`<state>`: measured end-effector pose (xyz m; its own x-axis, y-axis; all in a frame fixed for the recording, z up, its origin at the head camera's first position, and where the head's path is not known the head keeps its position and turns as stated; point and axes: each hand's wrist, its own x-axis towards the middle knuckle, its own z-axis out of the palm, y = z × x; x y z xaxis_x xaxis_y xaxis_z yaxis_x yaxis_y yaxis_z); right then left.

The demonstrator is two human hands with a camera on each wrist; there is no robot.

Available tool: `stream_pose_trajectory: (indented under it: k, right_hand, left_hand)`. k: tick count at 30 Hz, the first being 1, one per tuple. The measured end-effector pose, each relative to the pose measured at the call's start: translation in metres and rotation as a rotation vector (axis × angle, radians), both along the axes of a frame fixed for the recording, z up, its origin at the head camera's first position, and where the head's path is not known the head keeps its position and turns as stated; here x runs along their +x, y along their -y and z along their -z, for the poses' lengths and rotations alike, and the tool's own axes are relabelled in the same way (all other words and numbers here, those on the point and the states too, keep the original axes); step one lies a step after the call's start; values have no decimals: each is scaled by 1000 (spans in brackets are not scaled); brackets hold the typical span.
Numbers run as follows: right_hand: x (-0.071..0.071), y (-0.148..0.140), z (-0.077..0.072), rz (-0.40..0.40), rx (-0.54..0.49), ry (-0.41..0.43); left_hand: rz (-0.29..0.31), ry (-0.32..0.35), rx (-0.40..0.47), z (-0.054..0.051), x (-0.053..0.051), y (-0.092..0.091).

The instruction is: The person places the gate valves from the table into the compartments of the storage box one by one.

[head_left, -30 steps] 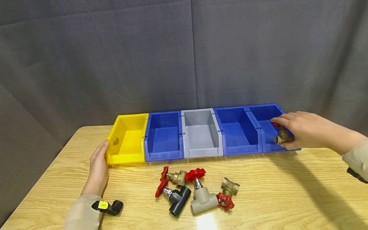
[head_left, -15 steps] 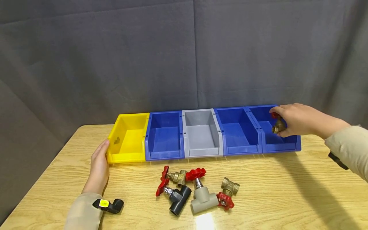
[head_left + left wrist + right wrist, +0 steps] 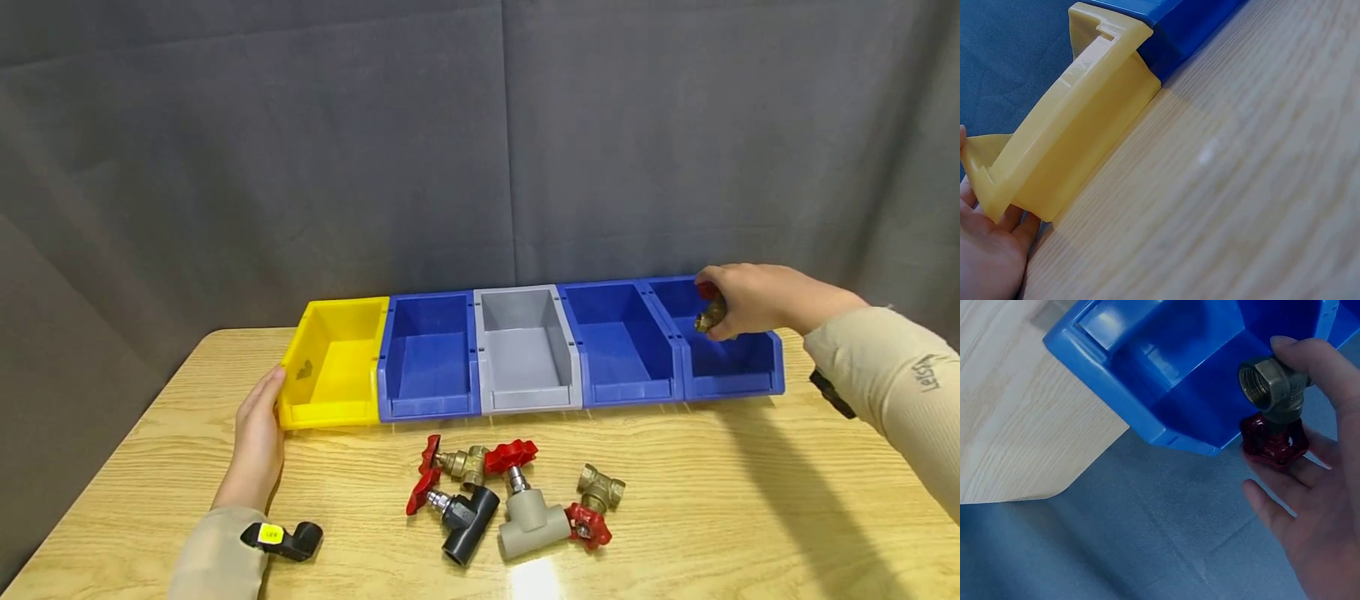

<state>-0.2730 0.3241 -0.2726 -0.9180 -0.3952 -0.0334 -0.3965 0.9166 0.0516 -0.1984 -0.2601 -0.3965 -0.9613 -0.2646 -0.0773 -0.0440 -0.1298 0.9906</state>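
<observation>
At the right of the frame, I see the right hand (image 3: 753, 296), thumb and fingers curled round a red-wheeled brass valve (image 3: 712, 314) held over the rightmost blue bin (image 3: 731, 384). At centre left, the left hand (image 3: 257, 425), fingers loosely extended, touches the outer side of the yellow bin (image 3: 332, 413). Between stand two other blue bins (image 3: 429, 406) flanking a grey bin (image 3: 530, 398); at lower centre, four more valves (image 3: 529, 515) lie on the table (image 3: 360, 492).

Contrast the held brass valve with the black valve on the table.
Position: the held brass valve is up in the right grip at the rightmost blue bin; the black valve lies on the table.

Look: the held brass valve has a brass-coloured body; the black valve has a black one with a silvery neck.

Shared: each has a red handwheel.
</observation>
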Motion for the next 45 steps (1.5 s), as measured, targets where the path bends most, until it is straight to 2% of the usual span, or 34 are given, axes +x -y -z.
stream_pose_trajectory:
  k: [6,14,20,28,38,45]
  right_hand:
    - [-3,4,1,41,-15,58]
    - [-5,8,10,-1,-5,94]
    - [-6,11,17,9,-11,116]
    - [-3,14,27,23,10,184]
    - [1,16,34,5,15,192]
    - [1,18,39,25,-15,238]
  left_hand:
    - [0,-6,16,-1,0,0]
    - [9,-6,8,-1,3,1]
    - [-1,-8,10,0,3,1]
    - [-4,-12,9,1,3,0]
    - [-3,-19,1,1,3,0]
    - [-7,-18,0,0,2,-1]
